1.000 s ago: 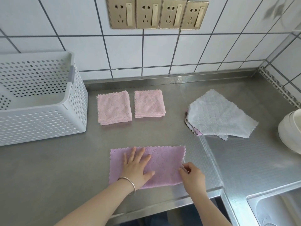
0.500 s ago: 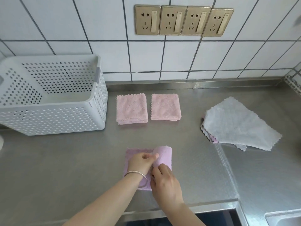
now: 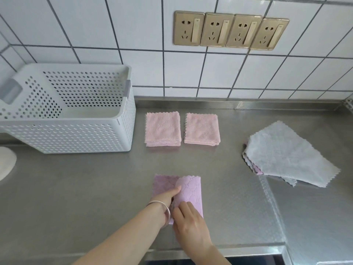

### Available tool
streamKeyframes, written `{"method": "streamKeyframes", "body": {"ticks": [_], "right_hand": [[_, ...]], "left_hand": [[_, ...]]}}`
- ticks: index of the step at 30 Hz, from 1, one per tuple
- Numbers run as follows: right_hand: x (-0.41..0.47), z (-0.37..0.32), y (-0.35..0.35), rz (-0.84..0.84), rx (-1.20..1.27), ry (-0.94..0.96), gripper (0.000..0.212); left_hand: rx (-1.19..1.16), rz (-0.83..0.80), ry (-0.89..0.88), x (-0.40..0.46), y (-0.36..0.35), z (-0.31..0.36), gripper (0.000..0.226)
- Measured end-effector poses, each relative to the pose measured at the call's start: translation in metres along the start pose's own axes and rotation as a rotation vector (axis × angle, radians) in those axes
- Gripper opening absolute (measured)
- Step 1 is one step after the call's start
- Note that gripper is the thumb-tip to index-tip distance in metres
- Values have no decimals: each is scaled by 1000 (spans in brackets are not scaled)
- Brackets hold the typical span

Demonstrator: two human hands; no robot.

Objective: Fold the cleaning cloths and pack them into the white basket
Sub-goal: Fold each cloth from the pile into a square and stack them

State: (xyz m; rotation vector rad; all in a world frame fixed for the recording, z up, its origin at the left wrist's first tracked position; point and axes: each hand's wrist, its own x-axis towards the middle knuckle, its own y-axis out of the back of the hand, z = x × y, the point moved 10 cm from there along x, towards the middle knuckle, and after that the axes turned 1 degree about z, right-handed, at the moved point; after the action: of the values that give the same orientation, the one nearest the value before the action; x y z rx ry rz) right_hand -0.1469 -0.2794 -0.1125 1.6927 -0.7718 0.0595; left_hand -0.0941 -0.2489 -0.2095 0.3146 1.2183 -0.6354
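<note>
I see both hands low in the centre of the frame, working on a purple cloth (image 3: 188, 192) that lies on the steel table (image 3: 76, 188). The right half of the cloth is turned over onto the left half, and a strip of the lower layer shows at its left edge. My left hand (image 3: 165, 197), with a silver bangle (image 3: 165, 209) at the wrist, lies on the cloth with its fingers drawn together and pointing toward the upper right, tucked at the fold. My right hand (image 3: 188, 220) sits just below it, fingertips pinching the near edge of the folded-over layer.

At the middle of the frame, two pink cloths lie folded into squares side by side, apart from each other: the left pink cloth (image 3: 163, 129) just beside the basket, the right pink cloth (image 3: 202, 129) next to it. The white basket (image 3: 66, 136) stands at the left of the frame against the tiled wall (image 3: 143, 69); I see no cloth inside it. At the right, a loose pile of unfolded cloths (image 3: 286, 153) has a grey one on top, with a purple edge peeking out beneath.
</note>
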Motion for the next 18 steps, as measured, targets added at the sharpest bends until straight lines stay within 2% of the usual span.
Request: {"method": "streamKeyframes", "body": {"ticks": [2,3,5,7,9,11,13,17,18], "right_hand": [[-1,-4,2,20,14,36,23],[-2,-5,3,30,18,53,24],[-6,0,5,51,45,35,29],[-10,12,1,15,61,-42,51],[-15,27,-13,-118,8,-131,72],[-22,39,-32,-261,-42,-196,77],[-28,43,-46,-337,-63,-218,76],[-31,38,-62,-400,-57,-186,72],[-32,38,-65,-405,-56,-183,70]], "left_hand": [[-41,17,-26,-1,1,1,33],[-50,57,-96,-1,5,8,23],[96,217,-420,-9,21,39,19],[363,364,-718,-31,29,69,23],[540,432,-863,-46,33,86,22],[636,483,-906,-45,39,94,26],[639,520,-869,-33,53,96,30],[546,548,-711,-4,83,92,7],[520,543,-681,1,88,90,7]]}}
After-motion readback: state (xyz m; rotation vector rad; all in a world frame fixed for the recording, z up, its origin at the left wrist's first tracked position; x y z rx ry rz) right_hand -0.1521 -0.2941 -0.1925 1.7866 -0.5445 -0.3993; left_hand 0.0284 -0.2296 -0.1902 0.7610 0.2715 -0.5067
